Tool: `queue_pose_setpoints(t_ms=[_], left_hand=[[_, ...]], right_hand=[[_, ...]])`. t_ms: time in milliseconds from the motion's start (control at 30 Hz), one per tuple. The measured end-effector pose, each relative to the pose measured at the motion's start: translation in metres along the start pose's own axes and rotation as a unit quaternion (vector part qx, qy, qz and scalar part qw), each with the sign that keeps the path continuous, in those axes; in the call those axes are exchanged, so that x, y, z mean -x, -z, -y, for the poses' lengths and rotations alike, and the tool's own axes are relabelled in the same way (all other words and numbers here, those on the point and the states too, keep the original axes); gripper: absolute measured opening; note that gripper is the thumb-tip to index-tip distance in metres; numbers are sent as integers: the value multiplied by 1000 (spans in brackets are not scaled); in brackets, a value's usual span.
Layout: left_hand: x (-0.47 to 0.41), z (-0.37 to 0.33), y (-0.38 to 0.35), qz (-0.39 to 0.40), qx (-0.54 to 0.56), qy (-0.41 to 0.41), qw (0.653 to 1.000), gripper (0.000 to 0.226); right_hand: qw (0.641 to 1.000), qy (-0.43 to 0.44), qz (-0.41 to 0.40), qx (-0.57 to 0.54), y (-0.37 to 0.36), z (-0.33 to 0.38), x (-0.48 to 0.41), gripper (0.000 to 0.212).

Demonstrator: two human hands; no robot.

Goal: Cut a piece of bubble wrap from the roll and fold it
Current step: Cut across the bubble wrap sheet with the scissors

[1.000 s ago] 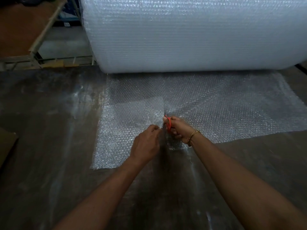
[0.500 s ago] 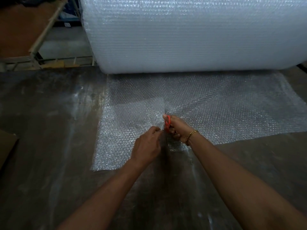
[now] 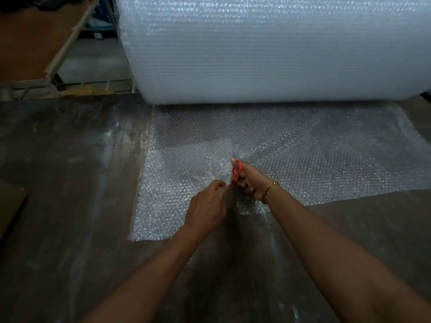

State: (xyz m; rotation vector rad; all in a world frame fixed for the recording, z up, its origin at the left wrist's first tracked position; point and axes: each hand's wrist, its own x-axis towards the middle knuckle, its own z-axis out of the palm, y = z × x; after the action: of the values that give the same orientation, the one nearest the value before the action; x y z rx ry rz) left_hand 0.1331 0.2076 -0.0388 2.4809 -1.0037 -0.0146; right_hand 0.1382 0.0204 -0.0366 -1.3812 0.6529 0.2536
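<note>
roll: a large white bubble-wrap roll (image 3: 268,50) lies on its side across the upper half of the frame, its lower edge on the desk (image 3: 70,183).
sheet: the wrap (image 3: 314,159) runs out from under the roll toward the bottom of the frame, flat on the desk at centre and right; its left part reaches lower in the frame than its right part.
cut: a slit runs up the sheet from its near edge at frame centre, between the two hands.
right hand: the right hand (image 3: 250,180), just right of centre, is closed around red-handled scissors (image 3: 236,171) that point up the frame into the slit; the blades are hidden in the wrap. A gold bracelet (image 3: 269,188) sits on the wrist.
left hand: the left hand (image 3: 206,206), just left of the slit, pinches the cut edge of the wrap with fingers curled.
desk: dark, scuffed and glossy, filling the lower frame.
upper left: a metal rack (image 3: 53,66) with a brown board.
</note>
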Motion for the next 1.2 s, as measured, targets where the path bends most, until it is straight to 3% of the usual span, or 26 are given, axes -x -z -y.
queue_pose_setpoints(t_ms=[267,600,867,1200], left_hand=[[0,2,-3,-9,0,-7,1000,28],[-1,1,-5,1,2,-6,1000,31],[0,2,-6,3,1,0,1000,29],[1,2,-8,4,14,2,1000,32]], right_hand=[[999,42,-19,20,2,-4,-5,21],[999,14,-17,25,1,5,-11,39],[997,47,-33,44,-1,1,-14,23],[999,18,-17,22,0,7,-23,38]])
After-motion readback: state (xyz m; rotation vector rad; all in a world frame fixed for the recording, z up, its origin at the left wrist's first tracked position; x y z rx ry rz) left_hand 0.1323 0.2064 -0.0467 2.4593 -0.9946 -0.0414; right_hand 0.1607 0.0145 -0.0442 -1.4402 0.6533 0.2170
